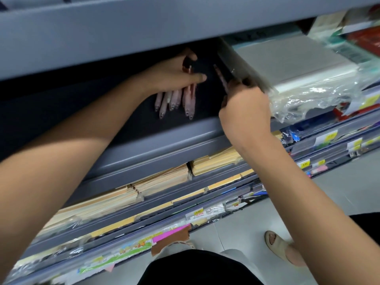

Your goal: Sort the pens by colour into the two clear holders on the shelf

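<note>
While both arms reach into the dark shelf, the left hand grips a bundle of pens. Its fingers are curled round the barrels and the thumb lies stretched across the front of them. The pens look pinkish red; their metal tips fan out below the hand, just over the shelf floor, and dark red ends show above the fist.

To the right, near it but apart, the right hand has its fingers curled tight round the lower end of a slab, greyish, see-through and badly blurred. It slants up and back from the hand. Whether this is one of the clear holders I cannot tell. A thin red pen juts up from the same hand, just left of the slab; how it is held is hidden.

Right of the slab sits a paper pack in loose, crinkled plastic, which the right hand touches. On the shelf below lie stacks of brown envelopes. Yellow price tags mark the rails at the right. Further down, a foot in a pale sandal stands on the grey floor.
</note>
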The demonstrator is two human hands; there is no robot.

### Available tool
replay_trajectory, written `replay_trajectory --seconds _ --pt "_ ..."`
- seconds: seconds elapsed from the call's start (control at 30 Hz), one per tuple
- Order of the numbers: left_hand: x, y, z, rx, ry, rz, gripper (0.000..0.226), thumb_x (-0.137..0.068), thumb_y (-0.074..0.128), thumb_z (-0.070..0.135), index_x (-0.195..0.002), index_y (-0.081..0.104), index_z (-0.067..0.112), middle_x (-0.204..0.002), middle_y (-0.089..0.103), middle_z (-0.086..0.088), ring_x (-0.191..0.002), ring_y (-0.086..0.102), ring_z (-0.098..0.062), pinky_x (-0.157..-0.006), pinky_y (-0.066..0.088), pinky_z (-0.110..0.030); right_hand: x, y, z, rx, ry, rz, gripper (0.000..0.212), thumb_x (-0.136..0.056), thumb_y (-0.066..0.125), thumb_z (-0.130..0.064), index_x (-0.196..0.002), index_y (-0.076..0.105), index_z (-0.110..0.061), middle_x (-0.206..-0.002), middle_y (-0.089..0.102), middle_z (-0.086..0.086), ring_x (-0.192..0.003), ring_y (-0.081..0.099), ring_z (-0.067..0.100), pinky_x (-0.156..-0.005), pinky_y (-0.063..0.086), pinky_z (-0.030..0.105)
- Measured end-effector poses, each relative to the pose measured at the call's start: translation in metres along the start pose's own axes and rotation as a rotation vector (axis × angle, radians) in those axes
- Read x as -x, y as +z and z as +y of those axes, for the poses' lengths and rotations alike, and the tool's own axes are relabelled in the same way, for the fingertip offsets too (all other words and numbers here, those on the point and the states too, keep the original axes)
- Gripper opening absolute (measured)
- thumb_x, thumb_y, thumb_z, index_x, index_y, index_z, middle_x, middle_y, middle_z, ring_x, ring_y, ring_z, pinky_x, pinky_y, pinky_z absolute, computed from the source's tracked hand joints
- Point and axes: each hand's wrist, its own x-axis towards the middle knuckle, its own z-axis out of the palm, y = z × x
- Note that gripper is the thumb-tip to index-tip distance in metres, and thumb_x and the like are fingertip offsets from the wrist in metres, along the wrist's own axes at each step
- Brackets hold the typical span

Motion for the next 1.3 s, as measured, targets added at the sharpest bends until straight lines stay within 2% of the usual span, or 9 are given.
replay_trajectory --seconds 0.2,0.33,0.43,0.57,0.7,0.83,0.97,1.07,1.3 --pt "0.016 0.004 0.013 -0.381 -0.214 -0.001 0.077 -0.064 0.062 0.084 -0.107 0.062 0.02 -0.095 0.061 0.005 -0.078 0.059 -0.018 -0.06 0.039 -0.021 -0.003 -0.01 0.005 -0.09 0.014 -0.018 0.017 -0.082 0.056 -0.005 -0.097 0.062 -0.003 -0.09 0.064 0.023 -0.087 0.062 0.045 -0.072 0.05 0.038" --pt "0.018 0.007 0.035 -0.474 -0.278 -0.069 0.069 -0.074 0.067 0.073 -0.057 0.069 0.006 -0.047 0.064 -0.003 -0.04 0.064 -0.02 -0.034 0.04 -0.017 0.005 -0.02 0.005 -0.078 -0.004 -0.055 0.019 -0.082 0.062 -0.002 -0.076 0.047 -0.012 -0.063 0.034 0.005 -0.072 0.052 0.04 -0.062 0.04 0.033" --pt "0.012 0.002 0.052 -0.476 -0.415 -0.313 0.068 -0.095 0.055 0.058 -0.043 0.072 0.017 -0.048 0.066 -0.012 -0.052 0.071 -0.033 -0.043 0.056 -0.031 0.007 -0.026 0.007 -0.028 -0.023 -0.087 0.026 -0.082 0.064 0.001 -0.074 0.042 -0.012 -0.059 0.025 0.002 -0.068 0.04 0.032 -0.062 0.039 0.033" --pt "0.011 -0.005 0.055 -0.52 -0.526 -0.343 0.065 -0.093 0.055 0.063 -0.061 0.075 0.01 -0.074 0.075 -0.019 -0.081 0.072 -0.037 -0.089 0.057 -0.045 0.004 -0.034 0.01 -0.048 -0.068 -0.149 0.026 -0.083 0.063 0.001 -0.077 0.042 -0.013 -0.062 0.023 0.004 -0.071 0.036 0.031 -0.065 0.036 0.034" --pt "0.019 -0.005 0.057 -0.499 -0.656 -0.337 0.065 -0.094 0.051 0.062 -0.076 0.073 0.004 -0.07 0.074 -0.016 -0.079 0.066 -0.032 -0.068 0.052 -0.032 0.003 -0.036 0.017 -0.074 -0.103 -0.207 0.029 -0.083 0.067 -0.005 -0.072 0.04 -0.01 -0.062 0.027 0.004 -0.07 0.038 0.029 -0.063 0.036 0.032" --pt "0.024 -0.002 0.064 -0.413 -0.738 -0.306 0.059 -0.101 0.046 0.05 -0.098 0.077 0.0 -0.095 0.072 -0.023 -0.104 0.067 -0.037 -0.083 0.054 -0.038 0.011 -0.031 0.025 -0.18 -0.092 -0.229 0.037 -0.087 0.068 -0.02 -0.065 0.039 -0.014 -0.064 0.036 0.001 -0.067 0.044 0.028 -0.057 0.035 0.031" --pt "0.032 0.002 0.073 -0.433 -0.763 -0.254 0.052 -0.103 0.05 0.035 -0.115 0.067 -0.013 -0.061 0.07 -0.019 -0.069 0.063 -0.031 -0.054 0.045 -0.029 0.02 -0.03 0.033 -0.266 -0.105 -0.214 0.039 -0.087 0.062 -0.028 -0.063 0.033 -0.017 -0.065 0.034 -0.001 -0.069 0.041 0.028 -0.049 0.024 0.028" --pt "0.038 0.007 0.069 -0.48 -0.67 -0.067 0.024 -0.096 0.054 0.015 -0.102 0.071 0.0 -0.102 0.074 -0.017 -0.085 0.066 -0.031 -0.054 0.045 -0.031 0.022 -0.03 0.038 -0.32 -0.118 -0.209 0.031 -0.088 0.059 -0.031 -0.067 0.043 -0.015 -0.068 0.042 0.001 -0.062 0.042 0.023 -0.044 0.022 0.026" --pt "0.058 0.012 0.055 -0.423 -0.641 0.189 0.032 -0.084 0.057 0.018 -0.114 0.057 0.008 -0.08 0.058 -0.011 -0.078 0.06 -0.029 -0.067 0.04 -0.026 0.029 -0.028 0.044 -0.709 -0.085 -0.353 0.015 -0.087 0.057 -0.025 -0.076 0.062 -0.016 -0.061 0.068 0.005 -0.065 0.07 0.023 -0.068 0.059 0.041"
